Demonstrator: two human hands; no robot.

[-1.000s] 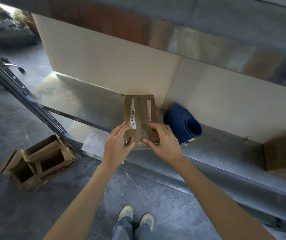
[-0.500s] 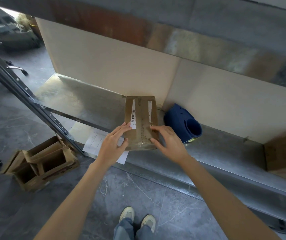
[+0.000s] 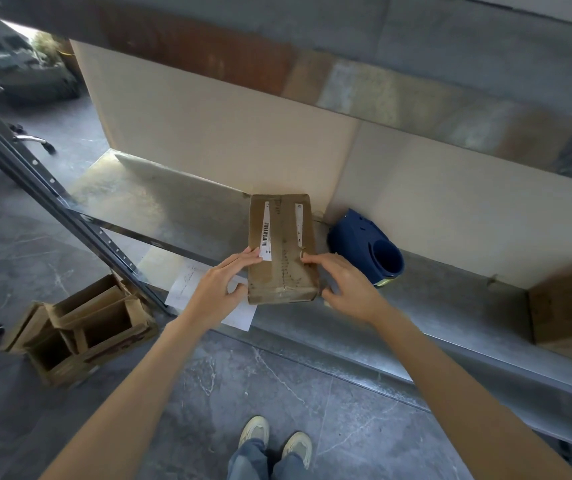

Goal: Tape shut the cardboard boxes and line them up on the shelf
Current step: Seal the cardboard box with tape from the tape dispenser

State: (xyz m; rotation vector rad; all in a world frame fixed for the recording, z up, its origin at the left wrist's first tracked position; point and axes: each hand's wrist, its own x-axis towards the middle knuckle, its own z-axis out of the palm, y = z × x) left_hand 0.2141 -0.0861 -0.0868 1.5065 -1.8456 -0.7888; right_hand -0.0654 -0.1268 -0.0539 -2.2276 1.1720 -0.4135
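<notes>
Head view: at the bottom edge, shoes [image 3: 274,441] and jean cuffs, cut off by the frame, stand on the grey floor in front of the shelf [image 3: 173,202]. To the left on the floor sit open cartons [image 3: 80,334] with their flaps up and dim insides, in which nothing can be made out. Both forearms reach up to the box [image 3: 282,251], which lies flat and closed on the shelf, its near end by the front lip. The left hand [image 3: 218,289] lays nearly straight fingers on the box's top left, thumb against the side. The right hand [image 3: 343,285] mirrors it on the right. Neither hand wraps the box. A paper [image 3: 187,289] lies partly hidden under the left hand. Just right of the box lies a blue dispenser [image 3: 364,247]. Bare shelf runs left to the post [image 3: 52,195]. Far right, a blurred second box [image 3: 568,306] is cut off. The box's far end is near the backboard [image 3: 225,133].
</notes>
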